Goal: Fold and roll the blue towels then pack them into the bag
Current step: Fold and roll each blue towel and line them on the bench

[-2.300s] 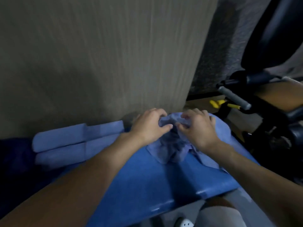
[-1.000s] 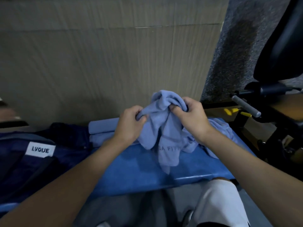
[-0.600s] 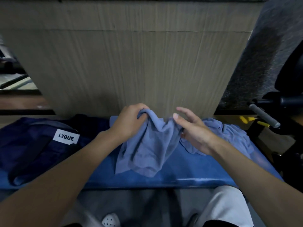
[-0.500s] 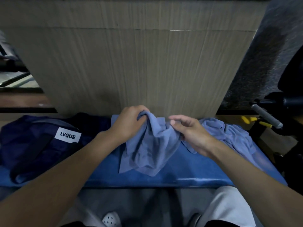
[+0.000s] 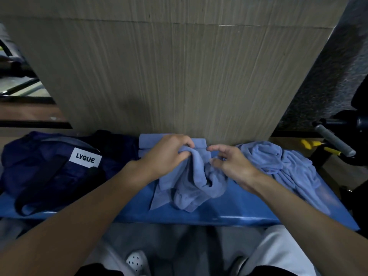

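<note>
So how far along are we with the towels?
Done: two rolled towels lie at the back of the bench, not yet bagged. In hand: the left hand grips a crumpled towel, the right hand beside it, fingers loose. Left: that towel, the heap at right, then packing everything into the navy bag.

Crumpled blue towel (image 5: 191, 182), centre.
Two rolled towels (image 5: 151, 141) lie just beyond it, a loose towel heap (image 5: 278, 162) at right, the navy bag (image 5: 49, 176) slumped at left.
</note>
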